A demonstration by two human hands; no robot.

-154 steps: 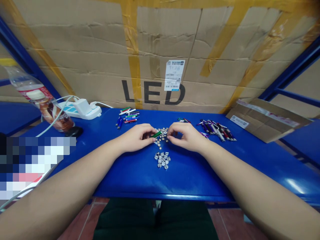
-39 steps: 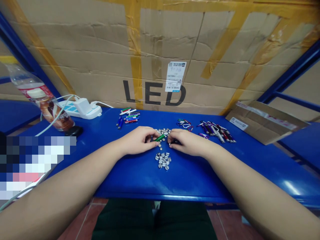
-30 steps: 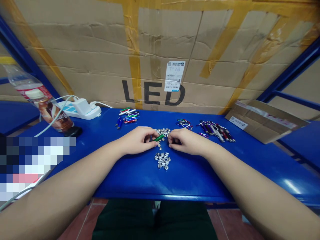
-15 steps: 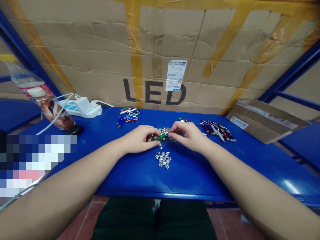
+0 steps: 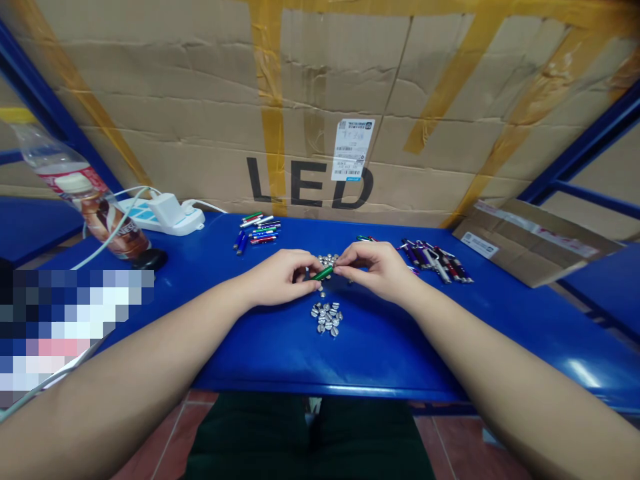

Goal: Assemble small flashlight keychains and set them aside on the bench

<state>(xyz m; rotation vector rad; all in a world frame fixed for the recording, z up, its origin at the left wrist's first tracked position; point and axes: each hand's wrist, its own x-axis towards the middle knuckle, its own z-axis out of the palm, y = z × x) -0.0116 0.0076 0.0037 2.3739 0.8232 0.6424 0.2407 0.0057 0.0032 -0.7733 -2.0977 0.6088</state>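
Observation:
Between thumb and fingers, my left hand (image 5: 283, 279) grips a small green metal tube (image 5: 323, 273), tilted up to the right. The fingertips of my right hand (image 5: 379, 268) are pinched at the tube's upper right end; whatever small part they hold is too hidden to make out. Just behind the tube lies a cluster of small shiny silver pieces (image 5: 329, 259), partly covered by my fingers. Nearer to me on the blue table (image 5: 280, 357) is a second group of silver ridged caps (image 5: 327, 319).
Slim coloured metal tubes (image 5: 261, 231) lie back left. Several finished-looking pen-like tubes with clips (image 5: 440, 262) lie to the right. A power strip (image 5: 175, 220), a drink bottle (image 5: 113, 223) and a cardboard box (image 5: 535, 243) stand around. A large carton (image 5: 200, 127) walls the back.
My right fingertips have moved slightly left, closer against the end of the green tube. My left hand keeps its grip almost unmoved.

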